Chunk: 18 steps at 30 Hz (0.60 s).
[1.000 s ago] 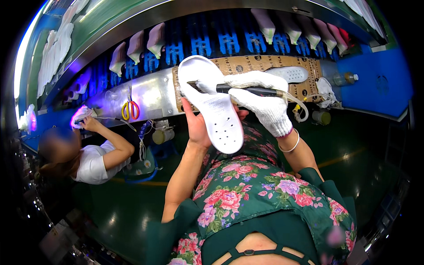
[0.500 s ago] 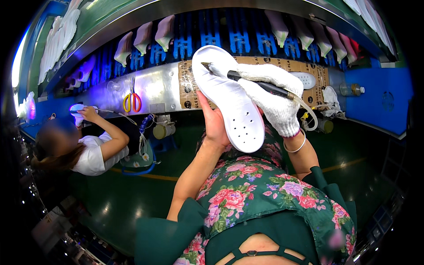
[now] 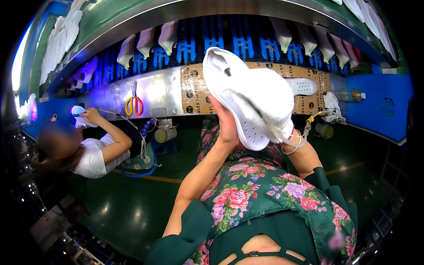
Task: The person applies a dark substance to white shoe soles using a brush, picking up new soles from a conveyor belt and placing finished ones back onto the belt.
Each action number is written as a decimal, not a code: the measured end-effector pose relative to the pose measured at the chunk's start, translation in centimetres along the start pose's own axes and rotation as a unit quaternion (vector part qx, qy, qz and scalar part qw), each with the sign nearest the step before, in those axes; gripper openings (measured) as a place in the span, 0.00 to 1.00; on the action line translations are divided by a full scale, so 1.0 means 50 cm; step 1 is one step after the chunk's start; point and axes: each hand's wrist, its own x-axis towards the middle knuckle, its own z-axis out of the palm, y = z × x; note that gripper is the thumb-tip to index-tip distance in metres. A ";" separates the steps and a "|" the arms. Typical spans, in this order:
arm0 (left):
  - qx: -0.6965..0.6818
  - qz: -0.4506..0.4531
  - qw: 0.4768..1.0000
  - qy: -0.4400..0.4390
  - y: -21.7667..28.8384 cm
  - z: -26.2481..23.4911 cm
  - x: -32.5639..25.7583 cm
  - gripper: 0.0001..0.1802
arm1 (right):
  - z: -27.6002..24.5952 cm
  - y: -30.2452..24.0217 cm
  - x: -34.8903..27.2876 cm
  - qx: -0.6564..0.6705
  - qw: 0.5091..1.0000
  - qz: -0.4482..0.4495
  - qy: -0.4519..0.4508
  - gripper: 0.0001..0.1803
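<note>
A white shoe (image 3: 216,73) with small holes at its toe end tilts above the bench's front edge. My bare left hand (image 3: 227,124) grips it from below along its left side, fingers partly hidden behind it. Over the shoe's right side is my right hand (image 3: 267,90) in a white knit glove, closed on a dark pen-shaped tool (image 3: 252,107). A pale hose (image 3: 279,133) runs from the tool's rear end toward my wrist. The tool's dark tip (image 3: 227,71) shows near the heel part; whether it touches the shoe I cannot tell.
Brown cardboard (image 3: 190,90) covers part of the metal bench (image 3: 163,84). A flat white perforated piece (image 3: 302,86) lies on it. Scissors (image 3: 134,104), a white cloth (image 3: 331,104) and a bottle (image 3: 353,95) are nearby. Shoe forms (image 3: 168,37) hang behind. A co-worker (image 3: 99,150) sits left.
My gloved hand has turned and dropped closer over the shoe, covering more of it, and the tool's rear end points toward me. The shoe has shifted slightly right and tilted onto its side.
</note>
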 end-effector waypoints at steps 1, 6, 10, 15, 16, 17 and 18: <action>0.021 0.006 0.999 0.027 -0.008 0.001 -0.003 0.55 | 0.002 -0.013 0.001 -0.034 0.999 -0.017 0.008 0.25; -0.015 0.038 0.999 -0.017 -0.008 -0.052 0.018 0.53 | -0.024 -0.038 0.013 0.100 0.987 0.113 -0.057 0.20; 0.053 0.040 0.998 0.003 0.002 -0.018 0.005 0.53 | -0.035 -0.029 0.038 -0.009 1.000 0.000 -0.026 0.23; 0.021 -0.001 1.000 -0.010 -0.004 -0.089 0.025 0.54 | -0.016 -0.045 0.029 0.007 0.999 -0.018 -0.039 0.20; 0.015 0.010 1.000 -0.017 0.006 -0.076 0.028 0.54 | -0.044 -0.065 0.057 0.016 0.998 -0.047 -0.049 0.19; 0.009 0.022 0.999 -0.024 0.016 -0.062 0.031 0.54 | -0.040 -0.041 0.046 0.036 0.998 -0.003 -0.043 0.19; 0.003 0.034 0.999 -0.030 0.021 -0.057 0.036 0.54 | -0.035 -0.015 0.035 0.057 0.997 0.041 -0.037 0.19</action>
